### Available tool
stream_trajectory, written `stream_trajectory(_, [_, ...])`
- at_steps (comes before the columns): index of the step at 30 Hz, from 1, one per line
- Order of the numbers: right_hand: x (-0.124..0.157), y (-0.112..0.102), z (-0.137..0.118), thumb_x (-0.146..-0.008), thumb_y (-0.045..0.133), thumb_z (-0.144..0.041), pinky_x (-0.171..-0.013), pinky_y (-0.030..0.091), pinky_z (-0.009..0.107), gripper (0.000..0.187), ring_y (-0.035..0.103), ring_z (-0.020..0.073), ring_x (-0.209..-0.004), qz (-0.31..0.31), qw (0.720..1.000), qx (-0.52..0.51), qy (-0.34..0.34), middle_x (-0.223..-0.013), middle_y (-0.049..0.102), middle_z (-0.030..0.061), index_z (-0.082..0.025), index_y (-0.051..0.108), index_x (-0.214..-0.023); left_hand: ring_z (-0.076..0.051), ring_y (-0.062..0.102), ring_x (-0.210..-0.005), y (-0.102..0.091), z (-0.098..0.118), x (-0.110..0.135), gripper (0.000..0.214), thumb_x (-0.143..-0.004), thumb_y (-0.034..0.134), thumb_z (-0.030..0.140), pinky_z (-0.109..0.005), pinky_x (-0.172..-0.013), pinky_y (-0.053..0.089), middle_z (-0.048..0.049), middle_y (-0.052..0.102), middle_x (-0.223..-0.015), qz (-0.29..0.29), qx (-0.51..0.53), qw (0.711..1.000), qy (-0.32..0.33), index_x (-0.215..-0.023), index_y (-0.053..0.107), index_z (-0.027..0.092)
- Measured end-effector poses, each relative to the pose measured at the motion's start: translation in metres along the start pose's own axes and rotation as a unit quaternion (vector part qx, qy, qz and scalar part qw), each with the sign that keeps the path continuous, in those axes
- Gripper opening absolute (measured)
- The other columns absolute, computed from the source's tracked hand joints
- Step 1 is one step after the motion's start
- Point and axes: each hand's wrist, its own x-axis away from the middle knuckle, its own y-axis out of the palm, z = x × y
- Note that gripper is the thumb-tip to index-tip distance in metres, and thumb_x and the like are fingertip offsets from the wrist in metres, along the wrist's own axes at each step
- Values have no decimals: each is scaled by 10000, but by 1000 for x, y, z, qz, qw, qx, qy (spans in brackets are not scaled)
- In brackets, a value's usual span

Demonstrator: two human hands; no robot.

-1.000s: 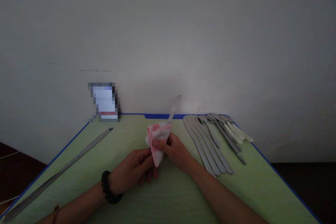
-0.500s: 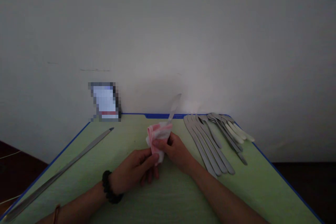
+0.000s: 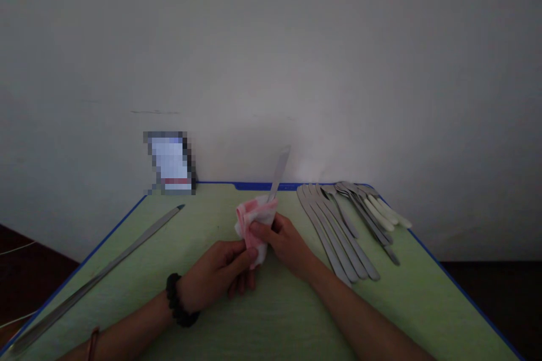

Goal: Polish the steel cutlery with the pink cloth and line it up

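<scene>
Changed: knife blade [image 3: 280, 172] poking slightly farther out of the pink cloth [image 3: 256, 215] than half a second ago, tip higher against the wall; both hands barely shifted.
Meaning: judged as a rubbing stroke along the blade, cloth sliding toward the handle end; this piece only partly wiped.
Head view, right hand [image 3: 290, 242]: just right of the cloth, thumb and fingers pinched together on its upper folds, wrapped round the blade.
Head view, left hand [image 3: 214, 276]: below and left of the cloth, fingers closed on its lower end; knife handle hidden there, so no telling whether gripped too.
Knife: upright, leaning right, lower part buried in the cloth.
Cutlery row [image 3: 339, 231]: well right of the cloth, lying flat, untouched.
Long metal strip [image 3: 105, 271]: far left of the cloth, flat on the green table [image 3: 271, 321].
</scene>
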Motion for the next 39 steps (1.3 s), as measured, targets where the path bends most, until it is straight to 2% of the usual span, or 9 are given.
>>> stream_trajectory(6, [0, -2, 1, -675, 702, -382, -577, 364, 244, 252, 471, 113, -615, 5, 1000, 29, 2, -699, 585, -6, -166, 623, -776, -77, 447, -422, 2, 1, 0, 517, -825, 438, 653, -183, -400, 362, 5, 579, -568, 4, 5, 1000, -17, -685, 534, 164])
stream_trajectory(9, [1, -3, 0, -669, 712, -391, -597, 381, 252, 268, 492, 122, -634, -20, 999, 32, 6, -713, 597, -3, -170, 626, -793, -75, 437, -425, 2, 1, 0, 487, -825, 461, 627, -179, -400, 352, 19, 562, -560, 13, 11, 1000, -23, -695, 543, 166])
stream_trajectory(13, [2, -3, 0, -676, 708, -405, -596, 382, 251, 272, 502, 125, -638, -42, 998, 42, -4, -716, 605, 0, -173, 624, -789, -81, 446, -436, 1, 0, 1, 506, -851, 434, 613, -187, -423, 358, 20, 536, -537, -2, -12, 1000, -16, -679, 566, 156])
stream_trajectory(19, [1, -2, 1, -704, 643, -567, -559, 334, 243, 401, 426, 108, -586, -20, 998, 63, -23, -643, 533, -11, -169, 591, -694, -83, 421, -418, -1, -3, 3, 492, -868, 400, 617, -191, -422, 326, 29, 538, -518, -5, -53, 999, -1, -676, 509, 177])
stream_trajectory(23, [-2, -2, 5, -717, 595, -635, -528, 288, 240, 473, 355, 99, -560, 11, 1000, 18, -10, -592, 451, -24, -175, 541, -617, -87, 392, -400, -3, -1, 4, 479, -884, 382, 605, -193, -423, 303, 58, 475, -445, -14, -91, 996, 10, -662, 485, 192])
stream_trajectory(26, [-6, -4, 11, -696, 611, -647, -530, 293, 243, 480, 358, 102, -554, 38, 999, -36, 15, -584, 449, -26, -176, 545, -632, -88, 388, -409, -3, 2, 4, 490, -896, 373, 586, -195, -439, 308, 54, 466, -438, -23, -105, 994, 13, -613, 461, 195])
stream_trajectory(30, [-8, -5, 12, -665, 647, -635, -548, 312, 246, 471, 373, 101, -564, 42, 998, -49, 19, -615, 494, -18, -169, 578, -659, -87, 384, -431, -2, 4, 5, 474, -902, 369, 570, -196, -450, 314, 47, 485, -474, -27, -89, 996, 16, -634, 464, 191])
stream_trajectory(35, [-2, -3, 1, -603, 731, -547, -573, 326, 245, 418, 419, 105, -597, -9, 999, 25, 20, -651, 537, -17, -157, 611, -691, -98, 408, -449, 0, 3, 4, 440, -894, 354, 572, -198, -442, 326, 40, 514, -525, -13, -36, 999, -5, -755, 498, 180])
stream_trajectory(39, [-1, -2, 1, -611, 736, -511, -583, 334, 249, 384, 426, 106, -599, -5, 1000, 13, 26, -647, 548, -16, -153, 615, -680, -103, 428, -446, -1, 4, 4, 442, -914, 318, 540, -203, -453, 342, 33, 513, -510, -12, -69, 997, 15, -710, 485, 185])
